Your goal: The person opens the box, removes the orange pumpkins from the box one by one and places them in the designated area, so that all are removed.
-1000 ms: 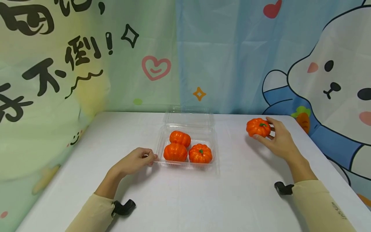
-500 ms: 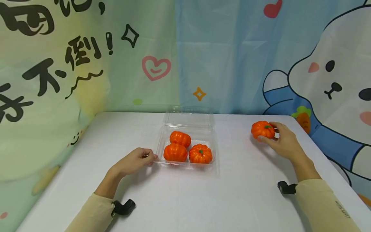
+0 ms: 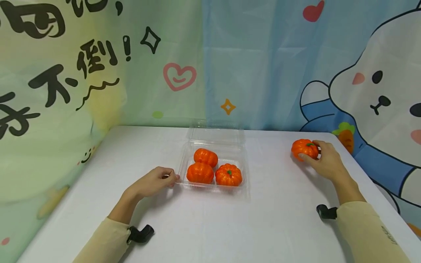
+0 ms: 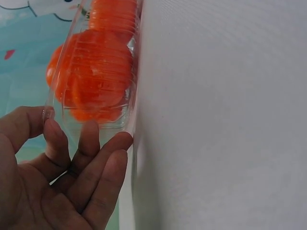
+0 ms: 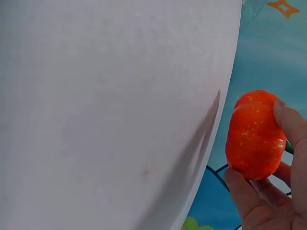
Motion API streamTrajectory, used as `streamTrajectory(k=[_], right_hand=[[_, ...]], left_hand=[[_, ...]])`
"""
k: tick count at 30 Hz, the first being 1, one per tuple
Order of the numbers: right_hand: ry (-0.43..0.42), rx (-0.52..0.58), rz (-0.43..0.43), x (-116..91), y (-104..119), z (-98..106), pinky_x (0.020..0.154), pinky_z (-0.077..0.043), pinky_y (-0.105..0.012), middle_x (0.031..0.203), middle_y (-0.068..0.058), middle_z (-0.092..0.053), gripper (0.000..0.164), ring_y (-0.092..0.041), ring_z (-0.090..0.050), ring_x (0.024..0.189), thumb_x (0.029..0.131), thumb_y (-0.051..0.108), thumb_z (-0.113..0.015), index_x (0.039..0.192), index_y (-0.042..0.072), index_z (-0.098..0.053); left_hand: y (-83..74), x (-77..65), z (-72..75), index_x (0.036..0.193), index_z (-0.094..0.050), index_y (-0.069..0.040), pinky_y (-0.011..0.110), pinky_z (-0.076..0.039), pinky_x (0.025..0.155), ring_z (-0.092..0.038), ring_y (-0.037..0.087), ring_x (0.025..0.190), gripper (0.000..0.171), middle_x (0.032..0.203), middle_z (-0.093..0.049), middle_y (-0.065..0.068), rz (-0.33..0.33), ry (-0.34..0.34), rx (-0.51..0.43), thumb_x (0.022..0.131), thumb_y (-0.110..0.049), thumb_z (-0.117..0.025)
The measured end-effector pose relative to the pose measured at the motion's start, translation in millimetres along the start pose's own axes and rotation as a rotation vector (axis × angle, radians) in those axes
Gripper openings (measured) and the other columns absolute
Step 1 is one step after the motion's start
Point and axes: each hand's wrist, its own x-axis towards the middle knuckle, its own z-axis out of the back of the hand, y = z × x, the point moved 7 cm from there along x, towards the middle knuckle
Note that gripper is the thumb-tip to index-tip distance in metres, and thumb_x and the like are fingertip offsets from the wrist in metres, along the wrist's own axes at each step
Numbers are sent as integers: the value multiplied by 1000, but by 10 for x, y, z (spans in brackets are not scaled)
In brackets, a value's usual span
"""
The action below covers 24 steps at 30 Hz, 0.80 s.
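Note:
My right hand (image 3: 323, 160) holds a small orange pumpkin (image 3: 304, 149) with a green stem, thumb on one side and fingers on the other. In the right wrist view that pumpkin (image 5: 255, 136) hangs above the table, apart from its shadow. A clear plastic clamshell box (image 3: 230, 155) stands at mid-table with its lid folded back. Inside sit three more orange pumpkins: one at the back left (image 3: 205, 157), one at the front left (image 3: 200, 173) and one at the front right (image 3: 228, 175). My left hand (image 3: 156, 182) pinches the box's front left rim between thumb and forefinger, plainly in the left wrist view (image 4: 62, 167).
A white table (image 3: 210, 226) carries everything. Behind it hangs a printed cloth backdrop (image 3: 256, 65), close to the table's far edge. Black camera mounts (image 3: 141, 233) sit at both wrists, over beige sleeves (image 3: 103, 241).
My right hand has moved right and slightly toward me, carrying the pumpkin lower. The left hand keeps its pinch on the box, and the three pumpkins inside have not moved.

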Motion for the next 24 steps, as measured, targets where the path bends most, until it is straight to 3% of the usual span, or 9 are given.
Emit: streamTrajectory(k=[15, 24], right_hand=[[46, -12, -64, 171, -42, -126, 102, -40, -70, 144, -42, -33, 87, -57, -39, 124, 102, 50, -59, 153, -13, -27], [67, 23, -61, 242, 101, -194, 104, -40, -69, 147, -40, -33, 89, -57, -39, 128, 100, 50, -61, 154, -12, -26]], left_hand=[[16, 5, -20, 83, -59, 1, 29, -34, 67, -48, 19, 81, 35, 88, -63, 11, -12, 15, 6, 104, -27, -56], [12, 2, 0, 81, -58, 0, 29, -30, 64, -42, 17, 75, 35, 86, -60, 9, 0, 4, 7, 103, -27, -57]])
